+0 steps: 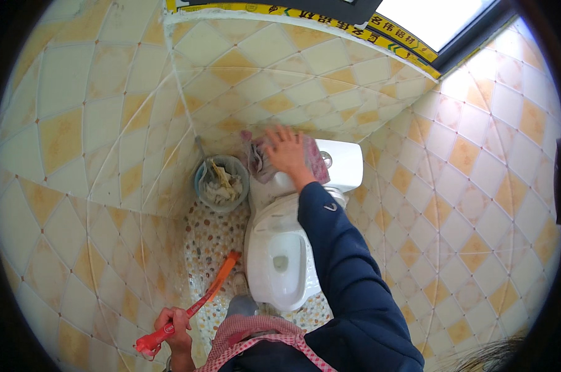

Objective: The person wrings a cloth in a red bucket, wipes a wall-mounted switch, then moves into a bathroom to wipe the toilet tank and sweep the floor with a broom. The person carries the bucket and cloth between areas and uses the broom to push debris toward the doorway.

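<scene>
My right hand (287, 151) lies flat with fingers spread on a damp-looking pink-and-grey cloth (318, 160). The cloth covers the left part of the white toilet tank (347, 162) and hangs past its left end. Beside it on the tank top is the round metal flush button (326, 159). Below the tank, the white toilet bowl (280, 265) shows its inside. My left hand (174, 325) grips a long red-and-orange tool (203, 302) near its upper end. The tool slants toward the pebbled floor, its orange end left of the bowl; its exact kind is unclear.
A light-blue waste bin (198, 183) lined with a plastic bag holds crumpled paper, left of the toilet. A grey handle (200, 145) rises from it. Tiled walls (429, 223) close in around the toilet. A dark window frame (471, 42) is above right.
</scene>
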Tool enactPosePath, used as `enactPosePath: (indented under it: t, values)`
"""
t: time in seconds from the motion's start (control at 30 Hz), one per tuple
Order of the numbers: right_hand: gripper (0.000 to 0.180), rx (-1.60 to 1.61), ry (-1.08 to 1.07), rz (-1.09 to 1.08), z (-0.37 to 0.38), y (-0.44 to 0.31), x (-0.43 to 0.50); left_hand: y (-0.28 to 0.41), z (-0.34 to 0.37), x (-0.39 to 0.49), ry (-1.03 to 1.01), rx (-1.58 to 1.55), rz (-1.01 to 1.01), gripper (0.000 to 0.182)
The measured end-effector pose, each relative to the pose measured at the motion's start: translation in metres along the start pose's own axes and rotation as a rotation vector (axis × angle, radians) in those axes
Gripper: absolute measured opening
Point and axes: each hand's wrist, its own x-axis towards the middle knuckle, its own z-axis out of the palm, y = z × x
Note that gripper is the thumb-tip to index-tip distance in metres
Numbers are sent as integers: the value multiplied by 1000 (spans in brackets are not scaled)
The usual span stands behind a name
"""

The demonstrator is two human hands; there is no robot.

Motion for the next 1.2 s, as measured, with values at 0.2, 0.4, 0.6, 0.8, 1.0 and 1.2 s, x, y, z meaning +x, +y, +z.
enactPosePath:
  t: [0.2, 0.4, 0.6, 0.8, 1.0, 1.2]
  values:
    - [50, -183, -207, 282, -33, 130, -32, -5, -11, -4, 45, 22, 8, 29]
    - [51, -69, 121, 434, -30, 154, -104, -10, -13, -4, 41, -32, 33, 29]
    - [47, -59, 105, 165, -28, 82, -152, -12, -5, -8, 17, -49, 28, 27]
    - [53, 45, 134, -6, -17, 2, -113, -9, 3, -10, -8, -57, 19, 27]
    - [58, -64, -104, 243, -34, 70, -53, -10, 4, -15, 13, -27, 56, 28]
    - [55, 8, 6, 669, -45, 137, -93, -12, -3, -25, 1, -28, 54, 27]
